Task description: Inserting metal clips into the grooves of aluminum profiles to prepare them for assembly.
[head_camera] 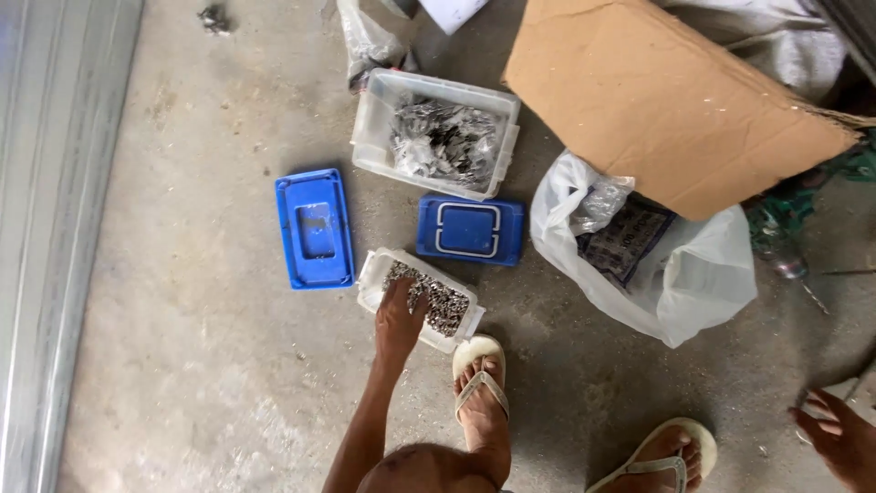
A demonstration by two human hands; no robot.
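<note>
Concrete floor (201, 365) seen from above, with a person in pale sandals crouched over a set of plastic boxes. The left hand (399, 321) reaches down into a small clear tub (376, 278) filled with small dark metal pieces (445, 306), fingers bent and dug into the heap; whether it has closed on any of them cannot be told. The tub lies on the floor just ahead of the person's left foot (479, 393). The right hand (835, 438) sits at the lower right edge of the view, fingers spread loosely and holding nothing, well apart from the tub.

Two blue lids lie beside the small tub: a larger blue lid (315, 228) to its left and a smaller blue lid (470, 230) just beyond it. Farther back stands a bigger clear tub (374, 137) holding a crumpled plastic bag of more metal pieces. To the right, a white plastic bag (693, 283) lies open with dark packets inside, partly under a sheet of brown cardboard (657, 100).
</note>
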